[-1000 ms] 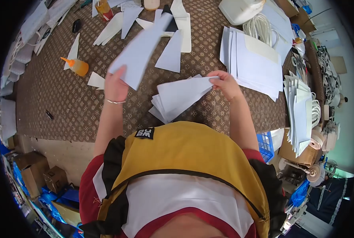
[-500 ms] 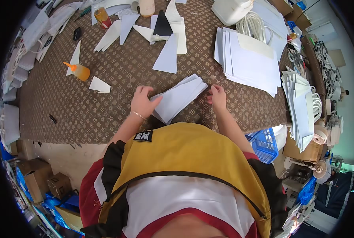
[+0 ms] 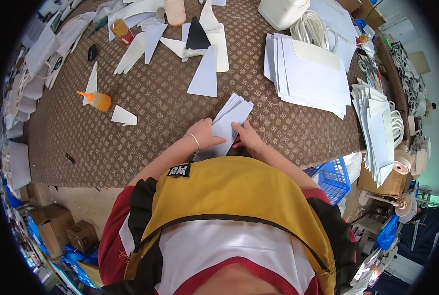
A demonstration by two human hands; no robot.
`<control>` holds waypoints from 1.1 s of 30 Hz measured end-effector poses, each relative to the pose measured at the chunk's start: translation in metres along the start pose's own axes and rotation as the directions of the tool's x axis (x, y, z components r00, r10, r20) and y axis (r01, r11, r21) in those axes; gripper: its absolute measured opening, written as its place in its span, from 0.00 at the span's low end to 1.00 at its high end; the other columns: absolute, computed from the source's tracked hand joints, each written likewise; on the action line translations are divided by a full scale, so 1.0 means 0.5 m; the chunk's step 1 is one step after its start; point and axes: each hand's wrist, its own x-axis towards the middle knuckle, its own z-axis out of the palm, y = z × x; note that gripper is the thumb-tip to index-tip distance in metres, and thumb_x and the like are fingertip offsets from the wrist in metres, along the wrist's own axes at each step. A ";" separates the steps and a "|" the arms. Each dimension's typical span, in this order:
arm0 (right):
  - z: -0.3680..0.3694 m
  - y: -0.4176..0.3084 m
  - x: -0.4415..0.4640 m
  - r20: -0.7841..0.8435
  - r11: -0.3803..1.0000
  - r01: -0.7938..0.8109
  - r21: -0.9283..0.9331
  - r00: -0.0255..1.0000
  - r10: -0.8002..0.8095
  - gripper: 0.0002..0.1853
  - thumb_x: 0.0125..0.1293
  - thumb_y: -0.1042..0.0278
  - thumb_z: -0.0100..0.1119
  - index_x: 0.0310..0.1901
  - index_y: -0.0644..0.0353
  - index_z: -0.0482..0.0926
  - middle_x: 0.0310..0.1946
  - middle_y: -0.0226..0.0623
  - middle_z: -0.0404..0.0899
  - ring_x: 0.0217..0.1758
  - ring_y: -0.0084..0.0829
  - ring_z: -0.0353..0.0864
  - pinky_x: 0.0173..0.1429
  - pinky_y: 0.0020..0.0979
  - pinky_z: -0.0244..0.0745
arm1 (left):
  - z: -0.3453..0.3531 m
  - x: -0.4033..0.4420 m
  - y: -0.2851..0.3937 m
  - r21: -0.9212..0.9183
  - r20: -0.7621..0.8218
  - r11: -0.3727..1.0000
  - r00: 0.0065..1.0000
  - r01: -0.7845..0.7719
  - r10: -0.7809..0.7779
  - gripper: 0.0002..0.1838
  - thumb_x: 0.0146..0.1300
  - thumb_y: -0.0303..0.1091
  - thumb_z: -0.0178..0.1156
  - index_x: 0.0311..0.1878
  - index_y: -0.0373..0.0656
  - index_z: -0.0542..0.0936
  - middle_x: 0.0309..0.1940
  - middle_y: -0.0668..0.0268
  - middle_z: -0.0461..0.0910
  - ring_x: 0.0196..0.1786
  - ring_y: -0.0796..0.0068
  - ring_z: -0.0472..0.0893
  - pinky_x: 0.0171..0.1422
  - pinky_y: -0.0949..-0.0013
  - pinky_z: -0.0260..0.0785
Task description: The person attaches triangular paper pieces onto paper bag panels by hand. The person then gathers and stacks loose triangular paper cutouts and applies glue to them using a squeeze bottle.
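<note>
A stack of long white tapered pieces [image 3: 227,122], like paper or thin sheet, lies at the table's near edge in front of my body. My left hand [image 3: 208,135] grips its left side, thumb lying across the top piece. On the opposite side my right hand [image 3: 247,136] holds the stack, thumb on top and fingers curled at the edge. The far ends of the pieces fan out slightly, and the near end is partly hidden by my apron. Just beyond the stack lies a single white tapered piece [image 3: 204,74], with a black piece [image 3: 197,35] farther back.
An orange-tipped glue bottle [image 3: 100,101] and a small white piece [image 3: 124,116] lie at left on the patterned tablecloth [image 3: 155,108]. Large white sheets [image 3: 310,73] are stacked at right near coiled white cord [image 3: 312,29]. A blue basket [image 3: 333,179] stands below the right edge.
Both hands have closed in on the stack from its sides; my right hand was apart from it before. The stack has turned more upright in view.
</note>
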 end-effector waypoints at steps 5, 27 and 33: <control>0.012 -0.053 -0.022 0.131 0.997 0.029 0.073 0.991 -0.039 0.24 0.67 0.52 0.52 0.57 0.58 0.63 0.38 0.37 0.74 0.34 0.27 0.76 0.32 0.31 0.77 | -0.071 -0.045 0.031 0.022 -0.031 0.994 0.994 -0.107 0.108 0.32 0.50 0.50 0.65 0.48 0.34 0.65 0.43 0.50 0.79 0.48 0.50 0.78 0.50 0.58 0.71; 0.039 -0.123 0.077 0.554 -0.100 0.669 -0.736 0.511 -0.657 0.29 0.42 0.54 0.72 0.47 0.53 0.73 0.41 0.35 0.77 0.48 0.39 0.74 0.64 0.51 0.58 | -0.072 -0.082 -0.116 0.028 -0.555 0.965 0.799 -0.262 0.233 0.35 0.49 0.41 0.66 0.62 0.42 0.67 0.51 0.59 0.74 0.55 0.67 0.73 0.58 0.63 0.65; 0.073 -0.120 0.051 0.565 -0.060 0.678 -0.733 0.556 -0.610 0.26 0.42 0.53 0.72 0.42 0.55 0.75 0.37 0.37 0.76 0.44 0.39 0.75 0.56 0.44 0.67 | 0.024 -0.047 -0.112 -0.582 -0.723 0.516 0.691 -0.629 0.027 0.30 0.53 0.39 0.67 0.58 0.39 0.71 0.52 0.60 0.75 0.56 0.70 0.72 0.61 0.65 0.64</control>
